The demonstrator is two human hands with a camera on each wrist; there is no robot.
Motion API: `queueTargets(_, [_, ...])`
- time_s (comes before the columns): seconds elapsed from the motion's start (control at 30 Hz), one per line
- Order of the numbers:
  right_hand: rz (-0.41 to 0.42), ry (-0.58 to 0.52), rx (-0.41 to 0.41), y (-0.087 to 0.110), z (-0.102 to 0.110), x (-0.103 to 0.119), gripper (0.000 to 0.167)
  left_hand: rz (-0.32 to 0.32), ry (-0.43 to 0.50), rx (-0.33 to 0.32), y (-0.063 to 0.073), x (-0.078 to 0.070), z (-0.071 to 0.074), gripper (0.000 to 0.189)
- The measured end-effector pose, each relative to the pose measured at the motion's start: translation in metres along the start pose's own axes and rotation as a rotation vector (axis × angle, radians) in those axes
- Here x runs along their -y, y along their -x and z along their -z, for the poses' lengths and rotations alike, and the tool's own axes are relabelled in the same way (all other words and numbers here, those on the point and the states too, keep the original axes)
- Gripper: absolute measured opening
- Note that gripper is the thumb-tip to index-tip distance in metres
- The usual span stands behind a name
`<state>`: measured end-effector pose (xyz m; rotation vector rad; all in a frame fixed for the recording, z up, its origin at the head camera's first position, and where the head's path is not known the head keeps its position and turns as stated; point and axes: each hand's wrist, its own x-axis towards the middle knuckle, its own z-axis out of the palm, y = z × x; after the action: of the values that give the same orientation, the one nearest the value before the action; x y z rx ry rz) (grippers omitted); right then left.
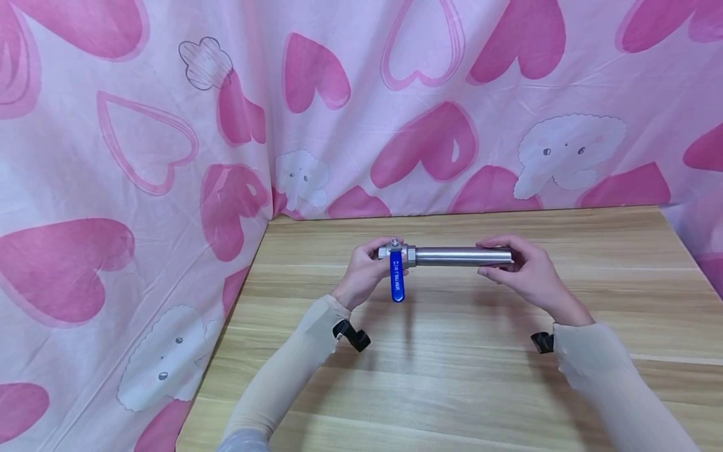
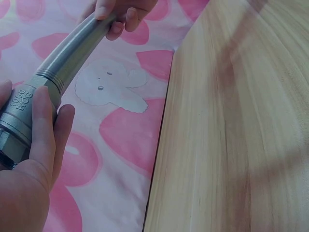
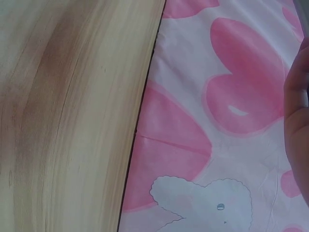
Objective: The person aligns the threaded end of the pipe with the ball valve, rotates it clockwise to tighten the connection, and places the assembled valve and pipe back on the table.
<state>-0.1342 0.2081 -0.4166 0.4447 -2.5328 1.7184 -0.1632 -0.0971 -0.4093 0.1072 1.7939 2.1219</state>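
My left hand [image 1: 367, 269] grips a metal ball valve [image 1: 410, 255] with a long blue lever handle [image 1: 398, 276] that points toward me. Raised lettering shows on the valve's body [image 2: 21, 104] in the left wrist view, between the fingers. From the valve's right side runs a straight steel pipe [image 1: 460, 256], joined to it at a threaded end. My right hand [image 1: 525, 270] holds the pipe's far end between thumb and fingers. Valve and pipe are held level above the table. In the right wrist view only the edge of the right hand [image 3: 297, 121] shows.
A wood-grain table [image 1: 452, 376] spreads under both arms. Pink heart-patterned cloth [image 1: 333, 144] hangs behind its far edge and along its left side. Black wrist straps [image 1: 351, 336] stick out from both sleeves.
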Motion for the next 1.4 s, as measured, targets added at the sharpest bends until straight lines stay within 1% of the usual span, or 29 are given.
queueTargets(0.2, [0.024, 0.002, 0.004, -0.0004, -0.0011, -0.0014, 0.043, 0.005, 0.009, 0.002, -0.0007, 0.0003, 0.0004, 0.045])
queueTargets(0.43, [0.003, 0.029, 0.012, -0.0002, 0.0009, 0.0005, 0.042, -0.002, 0.030, 0.002, -0.0029, 0.0014, 0.0001, 0.046])
queueTargets(0.7, [-0.006, 0.054, 0.017, 0.0003, 0.0019, 0.0017, 0.042, -0.001, 0.030, 0.001, -0.0025, 0.0008, -0.0001, 0.046])
queueTargets(1.0, [0.005, 0.081, 0.010, 0.0018, 0.0021, 0.0023, 0.044, 0.008, 0.019, 0.003, -0.0015, 0.0003, 0.0009, 0.044])
queueTargets(1.23, [-0.029, 0.090, -0.012, 0.0005, 0.0012, 0.0016, 0.040, 0.011, 0.003, 0.004, -0.0007, 0.0002, 0.0012, 0.044])
queueTargets(1.4, [-0.010, 0.092, -0.012, 0.0007, 0.0012, 0.0009, 0.039, 0.008, -0.009, 0.003, 0.0002, -0.0001, 0.0012, 0.043])
